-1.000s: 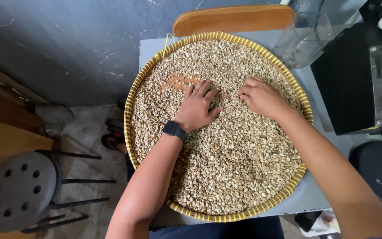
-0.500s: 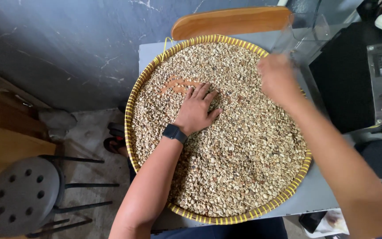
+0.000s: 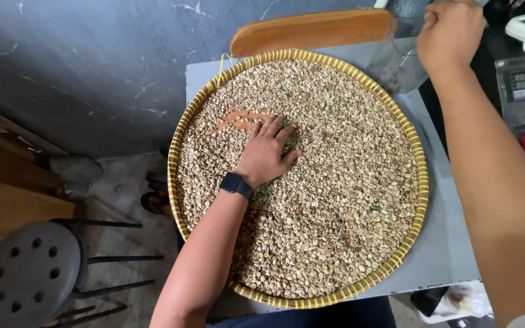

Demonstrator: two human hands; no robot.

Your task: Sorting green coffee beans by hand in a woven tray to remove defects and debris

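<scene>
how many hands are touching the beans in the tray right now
1. The left hand lies flat, fingers spread, on the beans near the tray's middle. The right hand is raised off the woven tray, above the clear container.

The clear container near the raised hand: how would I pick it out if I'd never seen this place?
Start at the big round woven tray of pale beans. Just beyond its far right rim, below the closed right hand, stands the clear plastic container. Unlike the wooden board beside it, it's see-through.
</scene>
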